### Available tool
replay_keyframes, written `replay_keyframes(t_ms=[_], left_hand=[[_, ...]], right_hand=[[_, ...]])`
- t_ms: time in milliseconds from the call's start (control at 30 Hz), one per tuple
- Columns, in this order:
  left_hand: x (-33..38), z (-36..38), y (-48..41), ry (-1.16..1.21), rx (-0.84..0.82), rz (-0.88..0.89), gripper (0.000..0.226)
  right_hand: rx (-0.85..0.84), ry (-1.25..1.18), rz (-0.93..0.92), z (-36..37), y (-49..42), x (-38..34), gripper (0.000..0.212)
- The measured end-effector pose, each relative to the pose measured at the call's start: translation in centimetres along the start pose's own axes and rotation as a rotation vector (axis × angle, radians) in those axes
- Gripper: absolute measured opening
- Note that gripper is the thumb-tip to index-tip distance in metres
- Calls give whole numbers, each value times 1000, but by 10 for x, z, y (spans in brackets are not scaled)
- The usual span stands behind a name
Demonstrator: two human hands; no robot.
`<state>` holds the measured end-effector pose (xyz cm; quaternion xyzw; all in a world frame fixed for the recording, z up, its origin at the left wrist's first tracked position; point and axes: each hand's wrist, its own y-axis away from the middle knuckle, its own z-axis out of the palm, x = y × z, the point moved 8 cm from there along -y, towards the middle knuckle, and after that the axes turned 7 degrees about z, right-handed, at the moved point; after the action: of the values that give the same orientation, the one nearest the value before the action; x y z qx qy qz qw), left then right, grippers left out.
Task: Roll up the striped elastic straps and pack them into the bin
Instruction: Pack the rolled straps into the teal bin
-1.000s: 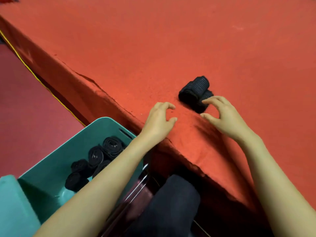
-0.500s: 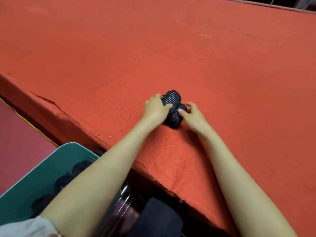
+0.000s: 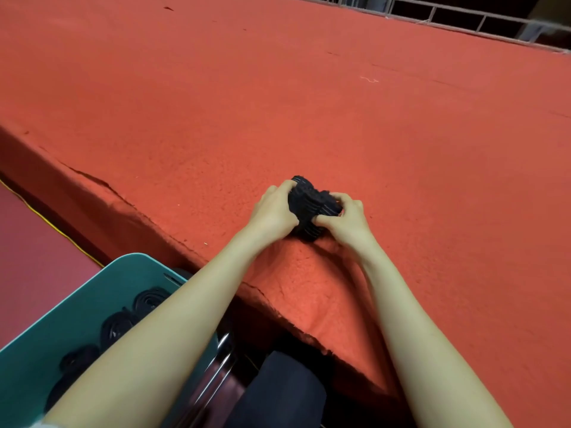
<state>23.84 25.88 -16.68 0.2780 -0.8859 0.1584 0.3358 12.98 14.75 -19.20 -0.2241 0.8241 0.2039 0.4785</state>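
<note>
Rolled black striped elastic straps (image 3: 310, 205) sit bunched together on the red cloth-covered table (image 3: 340, 103), near its front edge. My left hand (image 3: 273, 211) grips the bundle from the left, fingers curled over its top. My right hand (image 3: 344, 220) grips it from the right, thumb pressed into the front of the rolls. Both hands squeeze the rolls between them. The teal bin (image 3: 102, 282) stands below the table at the lower left, with several black rolled straps (image 3: 148, 299) inside it. My left forearm hides part of the bin.
The red cloth hangs over the table edge (image 3: 185, 242) with creases and a torn seam. A metal railing (image 3: 463, 17) runs along the far top right. A yellow cord (image 3: 55, 230) lies on the dark red floor at left. A dark seat (image 3: 278, 393) sits below.
The hands were open and apart beside the rolls one second ago. They closed in from both sides and now clasp the rolled straps together. The camera tilted forward.
</note>
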Motion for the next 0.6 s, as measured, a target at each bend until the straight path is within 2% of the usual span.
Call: replay_keyframes(t_ms=[133, 333, 500, 600], left_hand=[[0, -5, 32, 96, 31, 70, 58], [-19, -20, 96, 183, 48, 114, 46], [-53, -57, 162, 207, 196, 45, 51], [-79, -78, 200, 201, 274, -19, 52]], right_hand=[[-7, 94, -119, -2, 29, -11, 50], [-131, 271, -278, 17, 86, -34, 46], [-359, 401, -444, 75, 132, -62, 69], [-484, 468, -548, 121, 151, -76, 58]])
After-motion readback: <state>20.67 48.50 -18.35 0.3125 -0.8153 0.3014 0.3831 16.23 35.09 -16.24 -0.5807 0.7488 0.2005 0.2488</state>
